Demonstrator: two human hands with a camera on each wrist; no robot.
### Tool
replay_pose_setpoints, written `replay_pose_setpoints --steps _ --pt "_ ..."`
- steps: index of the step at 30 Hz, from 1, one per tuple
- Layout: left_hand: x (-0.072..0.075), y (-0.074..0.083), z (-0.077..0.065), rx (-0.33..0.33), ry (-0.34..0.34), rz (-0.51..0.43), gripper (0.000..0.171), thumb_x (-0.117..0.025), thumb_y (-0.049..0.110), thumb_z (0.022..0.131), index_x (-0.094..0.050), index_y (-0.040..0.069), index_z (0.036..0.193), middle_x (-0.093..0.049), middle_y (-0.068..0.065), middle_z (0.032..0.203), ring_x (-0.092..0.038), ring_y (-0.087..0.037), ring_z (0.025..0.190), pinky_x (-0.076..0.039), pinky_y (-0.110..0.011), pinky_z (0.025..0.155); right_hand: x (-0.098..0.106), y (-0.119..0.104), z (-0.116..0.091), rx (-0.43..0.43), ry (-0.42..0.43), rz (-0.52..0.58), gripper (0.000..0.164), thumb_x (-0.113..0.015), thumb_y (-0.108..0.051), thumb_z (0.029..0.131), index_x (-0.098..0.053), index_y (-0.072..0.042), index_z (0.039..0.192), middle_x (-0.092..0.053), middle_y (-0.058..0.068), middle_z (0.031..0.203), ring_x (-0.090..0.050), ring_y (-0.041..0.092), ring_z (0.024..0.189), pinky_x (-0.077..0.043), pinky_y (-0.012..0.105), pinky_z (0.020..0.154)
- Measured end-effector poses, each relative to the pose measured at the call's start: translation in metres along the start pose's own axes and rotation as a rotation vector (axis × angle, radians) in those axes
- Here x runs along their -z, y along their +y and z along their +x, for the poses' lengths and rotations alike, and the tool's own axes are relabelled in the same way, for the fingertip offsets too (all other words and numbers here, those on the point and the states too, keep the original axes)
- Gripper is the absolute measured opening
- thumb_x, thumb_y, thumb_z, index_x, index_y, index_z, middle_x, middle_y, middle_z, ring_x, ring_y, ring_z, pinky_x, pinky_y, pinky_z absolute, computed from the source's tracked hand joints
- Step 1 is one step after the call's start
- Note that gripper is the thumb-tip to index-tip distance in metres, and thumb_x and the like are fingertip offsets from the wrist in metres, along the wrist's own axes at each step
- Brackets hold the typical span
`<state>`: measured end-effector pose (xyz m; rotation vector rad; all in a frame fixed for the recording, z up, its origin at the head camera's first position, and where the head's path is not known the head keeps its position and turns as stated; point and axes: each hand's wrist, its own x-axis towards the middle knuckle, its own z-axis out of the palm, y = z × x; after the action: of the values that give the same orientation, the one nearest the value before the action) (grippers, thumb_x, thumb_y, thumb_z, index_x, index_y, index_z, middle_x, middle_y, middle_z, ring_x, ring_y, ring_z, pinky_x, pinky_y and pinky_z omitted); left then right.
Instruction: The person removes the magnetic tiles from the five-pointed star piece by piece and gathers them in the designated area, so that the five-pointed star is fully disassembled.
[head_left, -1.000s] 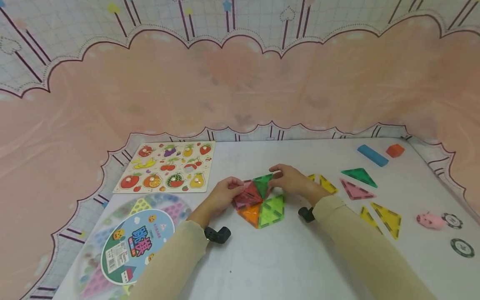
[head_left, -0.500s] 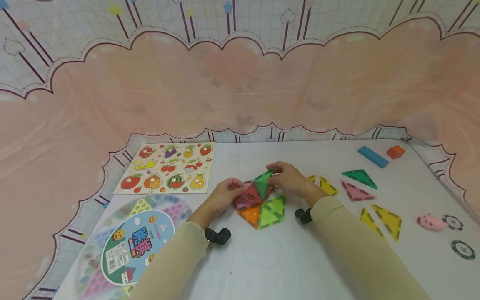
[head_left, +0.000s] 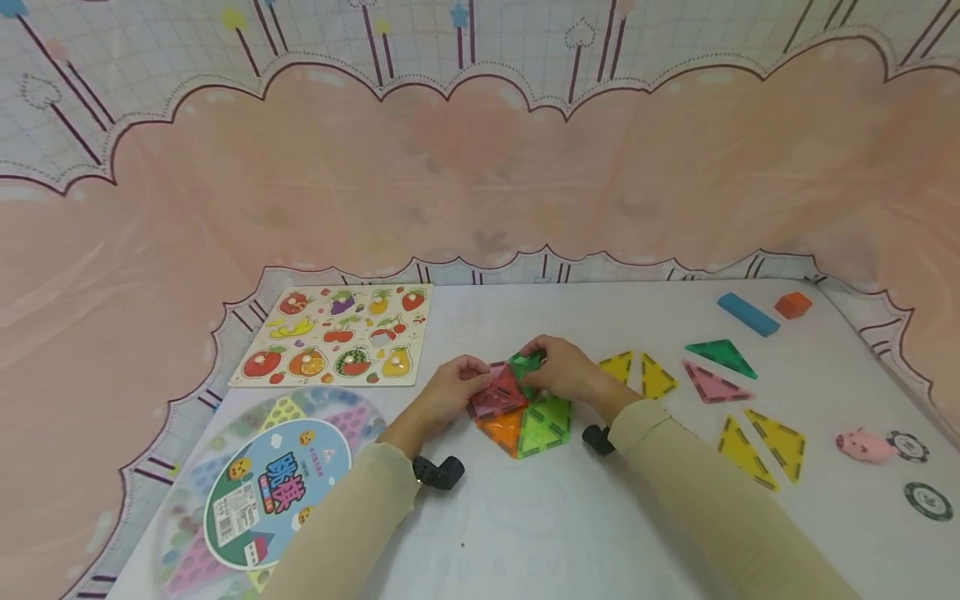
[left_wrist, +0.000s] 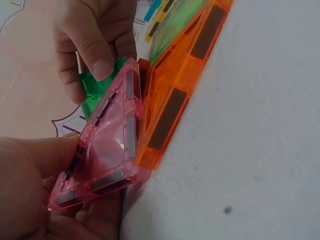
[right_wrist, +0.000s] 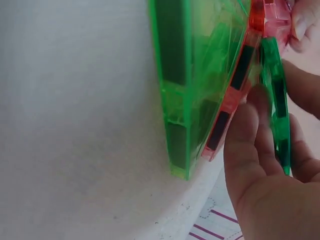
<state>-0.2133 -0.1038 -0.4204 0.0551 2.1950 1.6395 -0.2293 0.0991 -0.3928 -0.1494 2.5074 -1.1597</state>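
Note:
My left hand (head_left: 447,393) pinches a pink triangular magnetic tile (left_wrist: 110,135) between thumb and fingers, at the left of a cluster of translucent tiles. Across from it, my right hand (head_left: 567,371) grips a dark green triangular magnetic tile (right_wrist: 280,110), thumb on one face and fingers on the other. That green tile stands tilted at the cluster's far side, partly hidden by fingers in the head view. A red tile (right_wrist: 225,110) leans between it and the light green tile (head_left: 543,427). An orange tile (head_left: 501,432) forms the near left part, edge to edge with the light green.
Yellow triangle tiles (head_left: 658,379), a pink tile (head_left: 712,383) and another green tile (head_left: 723,357) lie to the right. Beyond are a blue block (head_left: 748,314), an orange block (head_left: 793,305) and a toy pig (head_left: 864,445). A fruit puzzle board (head_left: 330,337) and round game box (head_left: 277,492) lie left.
My right hand first lifts the green tile's outer edge, then shifts left and slightly down with it, so its fingers cover more of the tile. My left hand stays nearly still on the pink tile.

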Motion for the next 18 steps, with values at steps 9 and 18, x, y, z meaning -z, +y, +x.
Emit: replay_pose_setpoints --steps 9,18 --pt "-0.001 -0.001 -0.001 -0.009 0.022 0.013 0.015 -0.054 0.022 0.090 -0.055 0.012 0.101 -0.057 -0.006 0.097 -0.050 -0.019 0.084 -0.043 -0.026 0.069 0.004 0.000 -0.003 0.042 0.059 0.039 0.035 -0.063 -0.008 0.076 -0.051 -0.013 0.108 -0.053 0.008 0.107 -0.049 0.023 0.093 -0.043 0.035 0.078" --pt "-0.001 0.001 0.000 0.007 -0.007 0.008 0.017 -0.053 0.019 0.090 -0.054 0.008 0.104 -0.057 -0.007 0.097 -0.049 -0.021 0.083 -0.042 -0.027 0.066 0.009 0.005 -0.008 0.050 0.015 0.039 0.033 -0.056 -0.006 0.081 -0.045 -0.016 0.111 -0.048 0.008 0.119 -0.046 0.024 0.100 -0.042 0.037 0.085"
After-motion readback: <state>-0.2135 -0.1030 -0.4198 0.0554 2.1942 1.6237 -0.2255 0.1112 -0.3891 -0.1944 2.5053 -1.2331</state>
